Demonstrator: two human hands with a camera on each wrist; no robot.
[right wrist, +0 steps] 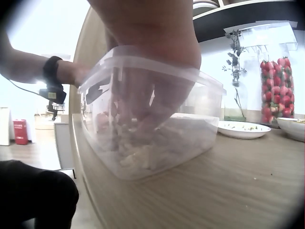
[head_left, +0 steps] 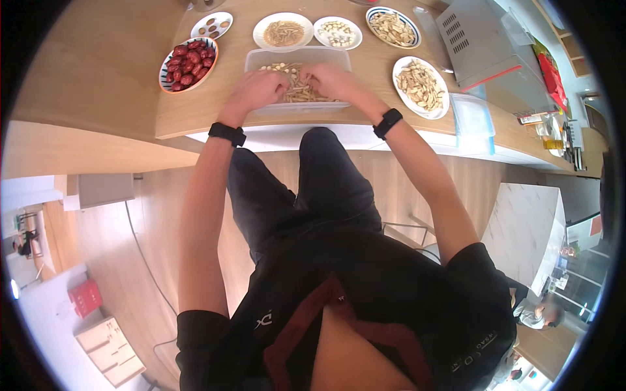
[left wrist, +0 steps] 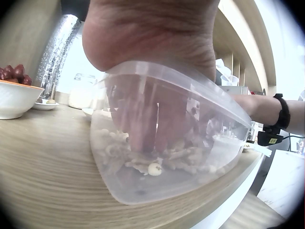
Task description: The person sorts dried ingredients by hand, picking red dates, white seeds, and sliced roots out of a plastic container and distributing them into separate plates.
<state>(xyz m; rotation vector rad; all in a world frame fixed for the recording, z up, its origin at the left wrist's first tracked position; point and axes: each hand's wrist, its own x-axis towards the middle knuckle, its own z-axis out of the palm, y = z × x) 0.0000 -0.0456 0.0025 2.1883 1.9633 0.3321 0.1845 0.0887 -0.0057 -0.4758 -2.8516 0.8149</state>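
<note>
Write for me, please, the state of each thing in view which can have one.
Plastic container: uncovered, partly filled
Left hand: in the container, grip unclear
Right hand: in the container, grip unclear
Red fruit bowl: full
Blue-rimmed plate: well filled
Rightmost plate: well filled
Small plate: few pieces
Shreds plate: centre covered
White-pieces plate: centre covered
Translucent lid-like sheet: off the container
Wristbands: fastened

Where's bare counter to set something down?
Bare counter: front-left patch, between the red-fruit bowl and the front edge; also the gap between the plastic box and the right-hand plate, though the right forearm crosses its near end. Crowded: behind the box, where two white plates sit nearly rim to rim.
</note>
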